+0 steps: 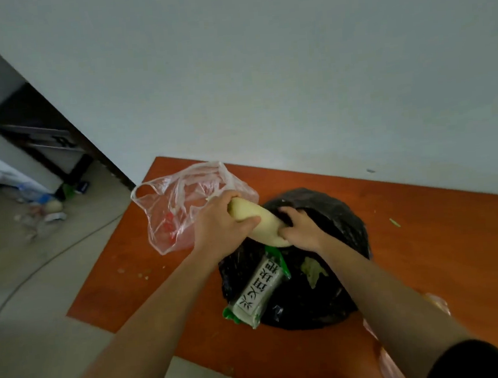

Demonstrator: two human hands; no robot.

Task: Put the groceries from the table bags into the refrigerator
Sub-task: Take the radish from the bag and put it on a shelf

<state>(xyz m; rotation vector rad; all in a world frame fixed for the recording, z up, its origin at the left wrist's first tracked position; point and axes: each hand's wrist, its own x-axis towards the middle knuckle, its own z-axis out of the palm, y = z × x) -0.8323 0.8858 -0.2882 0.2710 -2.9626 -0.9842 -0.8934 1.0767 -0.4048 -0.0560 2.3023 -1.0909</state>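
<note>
A pale yellow-white radish [263, 221] is held above the black plastic bag [331, 271] on the orange-brown table [439, 233]. My left hand [218, 227] wraps its upper end, and my right hand [300, 229] grips its lower end at the bag's mouth. A white and green packet with black characters [257, 291] lies on the black bag, near its front edge. A pale green leaf scrap [313, 270] lies on the bag beside it. A clear plastic bag [180, 206] sits crumpled at the table's left, behind my left hand.
A white wall rises right behind the table. On the floor at the far left lie scattered litter [41, 211] and a thin cable [53, 258]. A dark cabinet [38, 134] stands in the left background. Another thin plastic bag [386, 354] hangs at the table's near right edge.
</note>
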